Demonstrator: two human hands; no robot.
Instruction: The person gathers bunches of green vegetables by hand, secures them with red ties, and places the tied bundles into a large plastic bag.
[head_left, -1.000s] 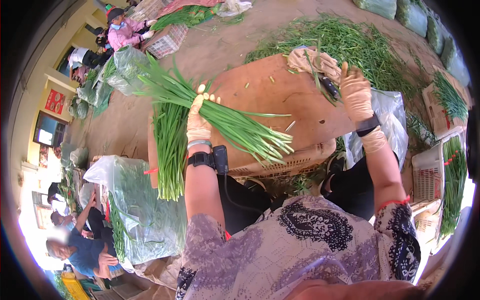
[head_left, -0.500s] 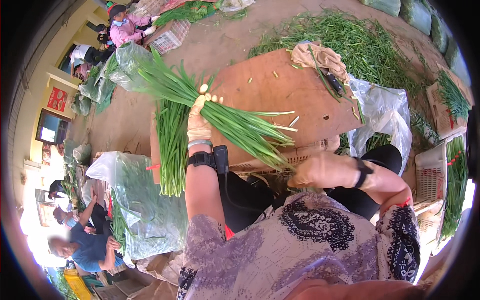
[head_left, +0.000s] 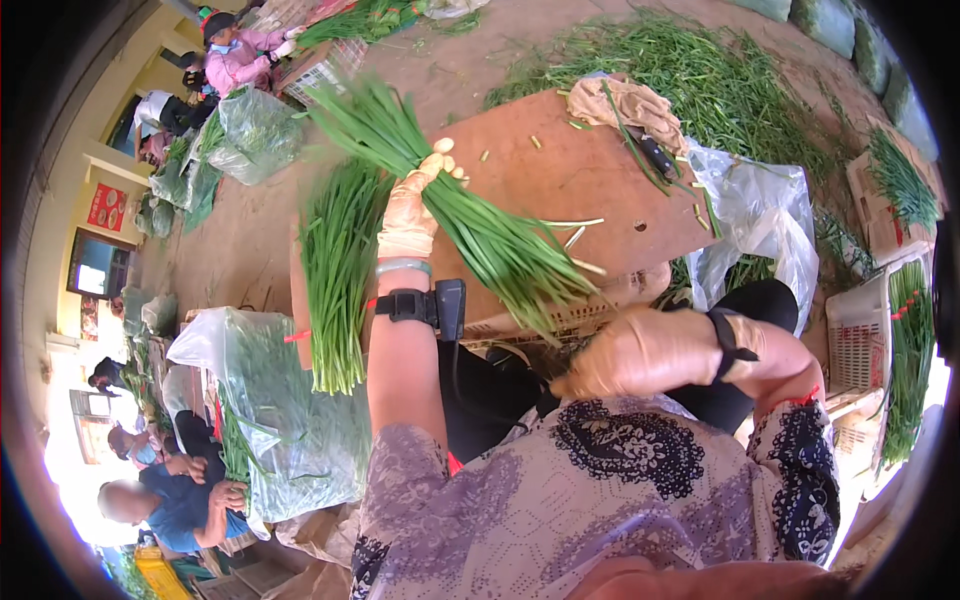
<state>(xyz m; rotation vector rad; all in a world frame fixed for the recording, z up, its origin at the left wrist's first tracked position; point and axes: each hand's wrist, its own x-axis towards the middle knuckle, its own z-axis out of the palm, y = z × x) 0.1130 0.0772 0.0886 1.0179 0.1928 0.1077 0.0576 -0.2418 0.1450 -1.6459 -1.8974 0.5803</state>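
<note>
One brown board (head_left: 580,190) spans mid-frame on my feed. The bunch of green stalks (head_left: 500,245) sits over it, around center. Right hand (head_left: 640,352), lower right of center, looks curled, but can't tell if it's gripping anything. Left hand (head_left: 408,218), just left of center, is wrapped snugly around the bunch.

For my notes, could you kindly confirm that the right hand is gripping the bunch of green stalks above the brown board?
Not quite: the head view shows the left hand gripping the bunch of green stalks above the brown board; the right hand is nearer the body.
</note>
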